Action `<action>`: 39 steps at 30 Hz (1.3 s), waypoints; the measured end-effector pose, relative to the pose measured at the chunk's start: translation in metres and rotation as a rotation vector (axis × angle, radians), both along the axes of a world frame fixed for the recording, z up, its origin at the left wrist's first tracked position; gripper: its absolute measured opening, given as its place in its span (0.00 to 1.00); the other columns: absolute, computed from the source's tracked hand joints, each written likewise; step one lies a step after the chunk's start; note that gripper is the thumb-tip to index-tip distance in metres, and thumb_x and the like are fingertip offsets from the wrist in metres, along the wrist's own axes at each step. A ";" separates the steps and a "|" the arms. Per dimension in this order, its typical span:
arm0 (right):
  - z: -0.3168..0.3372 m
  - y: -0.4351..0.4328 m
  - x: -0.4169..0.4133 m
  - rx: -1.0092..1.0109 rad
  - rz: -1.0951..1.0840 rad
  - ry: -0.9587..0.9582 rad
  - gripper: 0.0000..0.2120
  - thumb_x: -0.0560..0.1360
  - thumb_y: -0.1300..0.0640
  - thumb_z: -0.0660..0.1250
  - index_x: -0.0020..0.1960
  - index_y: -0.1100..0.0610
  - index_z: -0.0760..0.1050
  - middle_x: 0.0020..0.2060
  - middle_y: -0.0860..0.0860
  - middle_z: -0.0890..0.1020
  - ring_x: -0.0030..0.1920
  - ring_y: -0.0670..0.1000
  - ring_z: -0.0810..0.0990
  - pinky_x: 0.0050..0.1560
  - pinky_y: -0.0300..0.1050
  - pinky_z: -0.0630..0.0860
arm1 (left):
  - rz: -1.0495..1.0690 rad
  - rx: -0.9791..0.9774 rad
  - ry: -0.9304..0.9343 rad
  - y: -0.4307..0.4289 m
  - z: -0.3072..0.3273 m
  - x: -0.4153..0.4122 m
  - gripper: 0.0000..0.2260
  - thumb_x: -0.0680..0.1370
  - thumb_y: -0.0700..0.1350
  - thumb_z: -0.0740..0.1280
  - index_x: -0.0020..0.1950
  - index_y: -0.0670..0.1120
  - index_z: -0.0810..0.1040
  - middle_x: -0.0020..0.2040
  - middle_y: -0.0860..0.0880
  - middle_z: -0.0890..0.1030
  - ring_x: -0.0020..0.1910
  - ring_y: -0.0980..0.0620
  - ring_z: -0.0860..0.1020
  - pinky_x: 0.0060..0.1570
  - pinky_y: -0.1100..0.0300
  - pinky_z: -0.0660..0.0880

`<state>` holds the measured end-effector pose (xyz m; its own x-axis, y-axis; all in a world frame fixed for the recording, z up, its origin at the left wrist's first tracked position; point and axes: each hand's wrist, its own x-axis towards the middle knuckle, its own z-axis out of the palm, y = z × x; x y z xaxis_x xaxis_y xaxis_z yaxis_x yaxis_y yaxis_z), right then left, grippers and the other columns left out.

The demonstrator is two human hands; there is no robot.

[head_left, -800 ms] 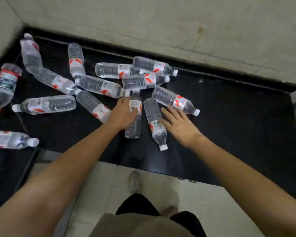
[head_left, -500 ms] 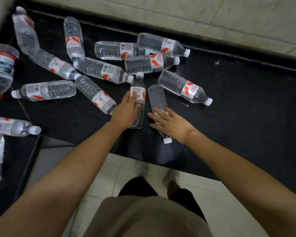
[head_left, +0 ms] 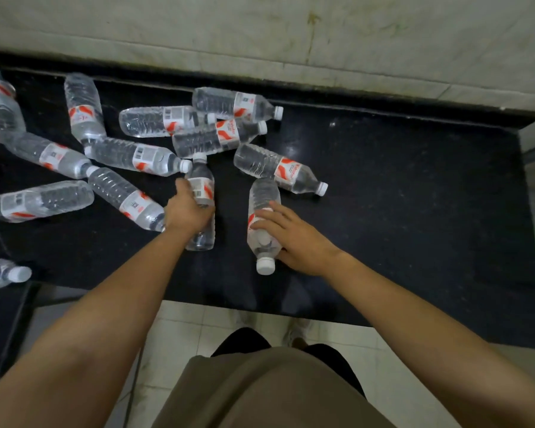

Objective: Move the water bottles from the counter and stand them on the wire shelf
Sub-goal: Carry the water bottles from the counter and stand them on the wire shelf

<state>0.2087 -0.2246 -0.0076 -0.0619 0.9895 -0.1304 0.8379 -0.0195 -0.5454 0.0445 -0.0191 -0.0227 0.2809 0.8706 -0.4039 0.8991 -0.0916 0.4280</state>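
Several clear water bottles with red-and-white labels lie on their sides on a black counter point(head_left: 414, 211). My left hand point(head_left: 187, 211) is wrapped around the middle of one bottle point(head_left: 203, 177) whose cap points away from me. My right hand point(head_left: 294, 239) curls over a second bottle point(head_left: 263, 196) whose white cap points toward me. Both bottles still rest on the counter. The wire shelf is not in view.
More bottles lie in a heap to the left and behind, such as one point(head_left: 278, 171) just beyond my right hand. A pale tiled wall point(head_left: 291, 35) backs the counter. The counter's right half holds nothing. White floor tiles point(head_left: 179, 338) lie below its front edge.
Both hands have closed onto their bottles. The right-hand bottle has shifted right, away from the left one. The camera has tilted and moved.
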 end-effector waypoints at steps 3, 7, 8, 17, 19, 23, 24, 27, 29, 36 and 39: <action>0.016 -0.004 0.006 -0.015 -0.220 0.233 0.35 0.73 0.54 0.76 0.75 0.46 0.62 0.74 0.47 0.69 0.75 0.52 0.65 0.72 0.52 0.69 | 0.258 -0.162 -0.253 -0.004 0.004 -0.009 0.34 0.73 0.46 0.77 0.72 0.44 0.62 0.64 0.40 0.79 0.57 0.41 0.80 0.56 0.48 0.78; 0.038 0.004 0.020 -0.047 -0.494 0.429 0.32 0.72 0.42 0.76 0.66 0.43 0.60 0.62 0.45 0.77 0.59 0.49 0.79 0.58 0.52 0.79 | 0.390 -0.231 -0.537 -0.020 0.011 -0.010 0.39 0.72 0.42 0.78 0.77 0.44 0.60 0.65 0.43 0.77 0.55 0.49 0.79 0.52 0.54 0.77; 0.040 0.005 0.024 -0.052 -0.557 0.484 0.31 0.73 0.42 0.76 0.66 0.44 0.61 0.60 0.44 0.78 0.58 0.48 0.80 0.59 0.52 0.79 | 0.396 -0.223 -0.597 -0.023 0.015 -0.009 0.40 0.72 0.42 0.78 0.78 0.44 0.60 0.65 0.44 0.77 0.55 0.50 0.79 0.52 0.56 0.78; 0.027 -0.016 0.018 -0.042 -0.677 0.539 0.29 0.70 0.31 0.70 0.67 0.28 0.62 0.56 0.26 0.77 0.60 0.32 0.77 0.52 0.25 0.72 | 0.259 -0.053 -0.644 -0.057 0.019 -0.012 0.28 0.65 0.36 0.80 0.62 0.43 0.73 0.64 0.40 0.75 0.60 0.44 0.79 0.63 0.43 0.77; 0.027 -0.012 0.015 -0.056 -0.651 0.511 0.29 0.70 0.31 0.71 0.65 0.23 0.59 0.58 0.30 0.78 0.59 0.34 0.78 0.52 0.25 0.72 | 0.304 -0.101 -0.682 -0.064 0.013 -0.018 0.32 0.66 0.34 0.79 0.66 0.45 0.70 0.65 0.40 0.74 0.62 0.44 0.77 0.64 0.45 0.77; 0.020 -0.006 0.006 -0.090 -0.540 0.392 0.40 0.74 0.41 0.73 0.76 0.37 0.51 0.69 0.42 0.72 0.65 0.42 0.72 0.63 0.40 0.71 | 0.304 -0.166 -0.715 -0.067 0.006 -0.031 0.32 0.67 0.32 0.78 0.67 0.47 0.70 0.63 0.44 0.77 0.62 0.45 0.78 0.57 0.55 0.77; 0.018 -0.006 0.004 -0.099 -0.512 0.358 0.42 0.75 0.47 0.74 0.77 0.39 0.48 0.72 0.46 0.70 0.67 0.45 0.71 0.65 0.42 0.70 | 0.298 -0.199 -0.729 -0.067 0.006 -0.035 0.32 0.67 0.31 0.78 0.65 0.48 0.70 0.61 0.47 0.78 0.60 0.47 0.79 0.54 0.59 0.76; 0.014 -0.002 0.000 -0.085 -0.558 0.386 0.44 0.77 0.58 0.74 0.81 0.50 0.47 0.76 0.52 0.68 0.73 0.51 0.70 0.70 0.45 0.68 | 0.307 -0.291 -0.762 -0.065 0.009 -0.050 0.33 0.66 0.33 0.81 0.66 0.47 0.72 0.59 0.49 0.81 0.56 0.52 0.81 0.55 0.58 0.76; 0.016 -0.002 -0.001 -0.062 -0.649 0.460 0.42 0.77 0.58 0.74 0.80 0.53 0.50 0.72 0.50 0.71 0.70 0.48 0.71 0.69 0.44 0.69 | 0.305 -0.324 -0.779 -0.060 0.012 -0.057 0.31 0.67 0.35 0.81 0.67 0.44 0.75 0.58 0.47 0.83 0.55 0.52 0.82 0.56 0.55 0.78; 0.034 0.004 0.007 -0.009 -0.859 0.408 0.42 0.72 0.55 0.78 0.78 0.55 0.56 0.69 0.54 0.73 0.70 0.54 0.73 0.62 0.43 0.69 | 0.294 -0.357 -0.793 -0.048 0.028 -0.068 0.27 0.68 0.40 0.81 0.65 0.46 0.76 0.58 0.48 0.83 0.54 0.52 0.82 0.49 0.60 0.78; 0.043 0.017 -0.002 -0.052 -0.875 0.476 0.55 0.68 0.51 0.82 0.82 0.55 0.47 0.74 0.53 0.67 0.75 0.54 0.67 0.65 0.43 0.65 | 0.263 -0.304 -0.811 -0.046 0.030 -0.067 0.29 0.68 0.39 0.81 0.66 0.43 0.75 0.59 0.46 0.83 0.57 0.48 0.82 0.55 0.54 0.79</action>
<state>0.2068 -0.2081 0.0359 0.6296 0.7052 -0.3260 0.2114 -0.5592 -0.8016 -0.0227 -0.0654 0.0071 0.3866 0.8351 -0.3914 0.2866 0.2946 0.9116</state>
